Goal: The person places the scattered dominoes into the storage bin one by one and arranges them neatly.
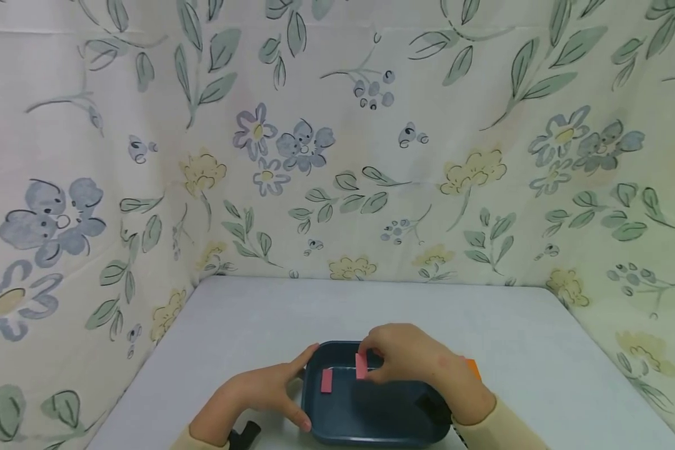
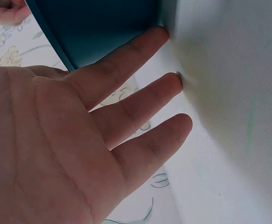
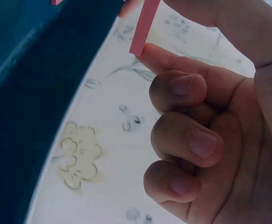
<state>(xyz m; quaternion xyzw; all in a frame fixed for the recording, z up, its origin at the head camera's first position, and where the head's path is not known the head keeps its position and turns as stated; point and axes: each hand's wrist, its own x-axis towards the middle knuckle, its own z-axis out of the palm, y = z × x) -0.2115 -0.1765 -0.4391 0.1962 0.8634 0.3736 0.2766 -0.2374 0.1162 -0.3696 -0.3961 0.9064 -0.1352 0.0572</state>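
Observation:
A dark blue rectangular tray (image 1: 382,431) with rounded corners rests on the white table. One small pink block (image 1: 326,380) is inside it toward the left. Over the tray, my right hand (image 1: 407,356) pinches a second pink block (image 1: 361,366) between thumb and index finger; in the right wrist view this pink block (image 3: 144,28) looks thin and flat-sided, and the other fingers are curled. My left hand (image 1: 272,387) lies against the tray's left side with thumb and fingers spread. The left wrist view shows its fingers (image 2: 126,65) straight, the index finger touching the tray (image 2: 98,28).
Something orange (image 1: 474,369) lies on the table behind my right wrist, mostly hidden. A black strap or device (image 1: 244,435) is at my left wrist. Floral cloth (image 1: 337,156) surrounds the white table (image 1: 371,306) at the back and sides.

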